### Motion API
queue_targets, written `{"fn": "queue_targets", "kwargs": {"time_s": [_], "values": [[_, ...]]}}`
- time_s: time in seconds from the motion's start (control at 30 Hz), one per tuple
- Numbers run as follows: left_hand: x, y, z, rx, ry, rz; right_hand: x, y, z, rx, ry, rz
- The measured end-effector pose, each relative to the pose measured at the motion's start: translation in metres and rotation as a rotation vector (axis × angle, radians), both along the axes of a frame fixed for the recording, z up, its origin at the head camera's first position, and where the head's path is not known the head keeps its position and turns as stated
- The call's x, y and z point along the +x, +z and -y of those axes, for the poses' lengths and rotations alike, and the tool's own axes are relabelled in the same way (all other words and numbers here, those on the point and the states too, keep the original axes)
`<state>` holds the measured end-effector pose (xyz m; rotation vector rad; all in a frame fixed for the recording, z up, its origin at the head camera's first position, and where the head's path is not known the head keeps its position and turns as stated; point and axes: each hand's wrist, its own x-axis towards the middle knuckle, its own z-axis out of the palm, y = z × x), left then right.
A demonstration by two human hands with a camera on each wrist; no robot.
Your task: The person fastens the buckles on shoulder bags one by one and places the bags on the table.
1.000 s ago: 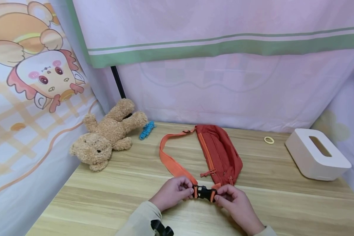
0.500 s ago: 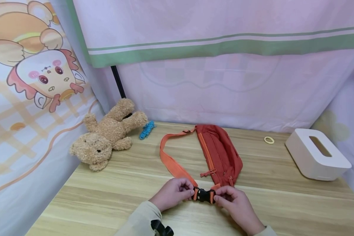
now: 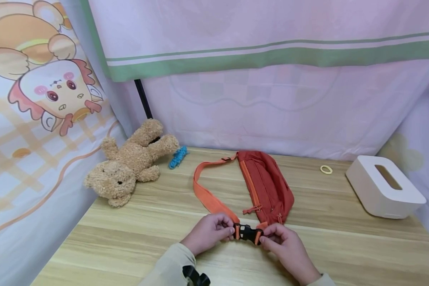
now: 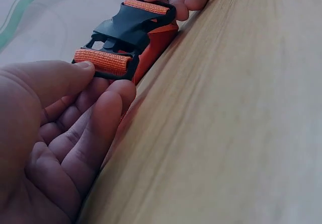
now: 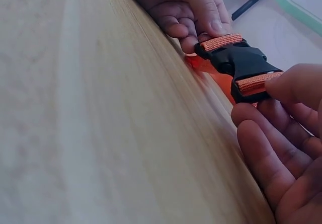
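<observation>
Black buckle (image 3: pixel 247 233): one | left hand (image 3: pixel 207 232), right hand (image 3: pixel 284 243): two, fingers pinching its ends | waist bag (image 3: pixel 266 186): one

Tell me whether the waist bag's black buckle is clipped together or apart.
Clipped together: the buckle halves sit joined as one black piece, left hand and right hand pinching its ends.

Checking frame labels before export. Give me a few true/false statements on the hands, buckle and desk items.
1. Both hands, left hand and right hand, pinch the black buckle. True.
2. The buckle halves lie apart. False: they sit joined.
3. The teddy bear lies to the right of the bag. False: it lies to the left, by the curtain.
4. A white box stands at the desk's right end. True.
5. The strap is blue. False: it is orange.
</observation>
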<state>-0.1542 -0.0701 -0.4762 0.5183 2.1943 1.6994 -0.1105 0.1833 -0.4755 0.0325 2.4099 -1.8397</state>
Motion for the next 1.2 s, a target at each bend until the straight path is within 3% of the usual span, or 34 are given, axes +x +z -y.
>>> {"fn": "queue_targets", "kwargs": {"time_s": [0.33, 0.77, 1.2], "values": [[0.0001, 0.0008, -0.0007, -0.117, -0.009, -0.035, -0.0003, 0.0011, -0.0001, 0.031, 0.005, 0.017], [0.002, 0.0031, -0.0006, -0.081, 0.031, 0.004, 0.0006, 0.0006, -0.0003, -0.008, 0.019, -0.019], [0.0002, 0.0011, -0.0005, -0.077, 0.003, 0.0, -0.0007, 0.0012, -0.0009, 0.014, 0.023, 0.019]]}}
